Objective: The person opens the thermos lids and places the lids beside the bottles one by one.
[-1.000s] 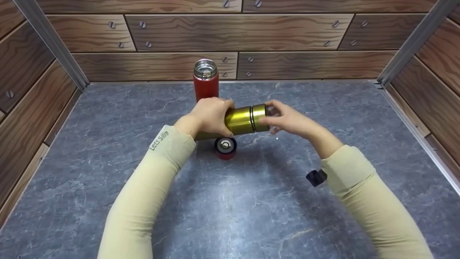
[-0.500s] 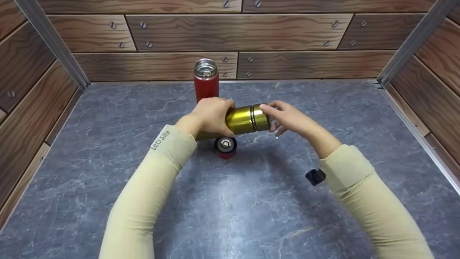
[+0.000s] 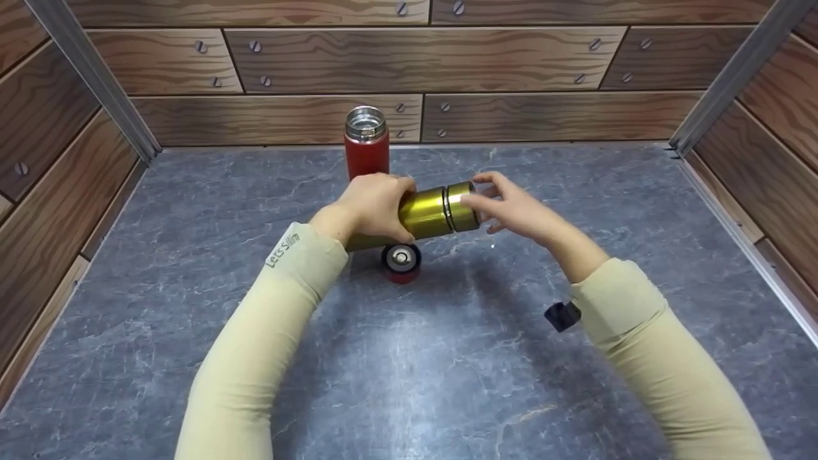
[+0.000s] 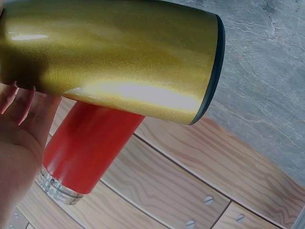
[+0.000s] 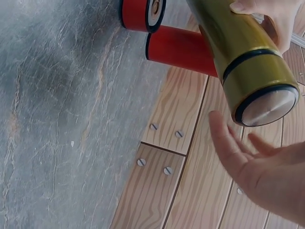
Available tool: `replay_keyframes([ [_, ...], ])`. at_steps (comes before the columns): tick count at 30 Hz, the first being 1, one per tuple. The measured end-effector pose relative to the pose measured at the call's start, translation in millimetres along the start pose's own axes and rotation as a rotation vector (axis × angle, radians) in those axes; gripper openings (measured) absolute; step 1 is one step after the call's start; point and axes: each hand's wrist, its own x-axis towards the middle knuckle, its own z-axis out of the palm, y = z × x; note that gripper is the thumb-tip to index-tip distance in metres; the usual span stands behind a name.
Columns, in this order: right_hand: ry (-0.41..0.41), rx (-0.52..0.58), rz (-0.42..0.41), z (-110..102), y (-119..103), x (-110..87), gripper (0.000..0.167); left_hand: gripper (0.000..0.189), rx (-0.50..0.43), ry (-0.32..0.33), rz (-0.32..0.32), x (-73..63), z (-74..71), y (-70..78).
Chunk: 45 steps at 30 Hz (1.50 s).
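My left hand (image 3: 377, 201) grips a gold thermos (image 3: 425, 214), held tilted above the table with its capped end to the right. A black ring separates the body from the gold cap (image 3: 463, 207). Beside that cap is my right hand (image 3: 511, 204); in the right wrist view its fingers are spread and apart from the cap's silver end. Behind the left hand stands a red thermos (image 3: 367, 156), its steel mouth uncovered. A red lid (image 3: 401, 257) sits on the table just below the gold thermos, inner side showing. The left wrist view shows the gold thermos's dark-rimmed base.
The grey marbled table (image 3: 409, 383) ends at a wood-patterned back wall (image 3: 422, 57). Similar panels and metal posts close off both sides. A small black block (image 3: 562, 315) shows against the right sleeve. One tiny white speck lies on the table near the right hand.
Half a second ago my right thumb and fingers were at the cap; now they have spread and come off it. The left hand keeps its grip, and the thermos has barely shifted.
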Motion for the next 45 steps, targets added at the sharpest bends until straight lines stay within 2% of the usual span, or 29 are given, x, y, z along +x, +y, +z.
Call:
replay_keyframes([
  [3,0.005,0.017,0.051,1.4,-0.3,0.7,0.066,0.058,-0.002,0.000,-0.001,0.2,0.6,-0.6],
  [6,-0.003,0.026,0.053,1.9,-0.3,1.1,0.063,0.058,-0.002,-0.003,0.001,0.2,0.6,-0.8],
  [13,-0.032,0.006,-0.088,-2.1,2.5,-0.2,0.058,0.059,0.004,0.004,0.001,0.3,0.0,-0.9],
  [15,-0.037,-0.004,-0.105,-2.5,3.0,-0.7,0.059,0.060,0.007,0.002,0.003,0.5,0.2,-0.6],
  [18,-0.028,-0.003,-0.078,-1.2,2.7,-0.8,0.062,0.059,0.003,-0.003,0.003,0.8,1.2,-0.3],
  [22,-0.009,0.011,0.012,2.0,0.5,0.2,0.064,0.059,-0.010,-0.017,-0.001,1.3,2.8,0.2],
  [25,-0.010,0.030,0.045,3.1,-0.5,0.9,0.064,0.059,-0.013,-0.026,0.000,1.3,2.6,0.6],
  [33,-0.040,-0.033,-0.102,-0.5,3.1,-0.5,0.059,0.057,-0.016,-0.035,0.006,0.5,1.6,1.2],
  [38,-0.033,0.012,-0.029,0.6,3.7,-0.7,0.067,0.056,-0.015,-0.037,-0.001,0.2,2.6,0.7],
  [41,-0.023,0.051,0.037,2.0,3.4,0.3,0.067,0.056,-0.011,-0.032,-0.003,-0.2,2.8,1.0],
  [45,-0.036,0.063,0.077,2.8,3.1,1.7,0.064,0.057,-0.006,-0.030,-0.002,0.0,3.1,1.4],
])
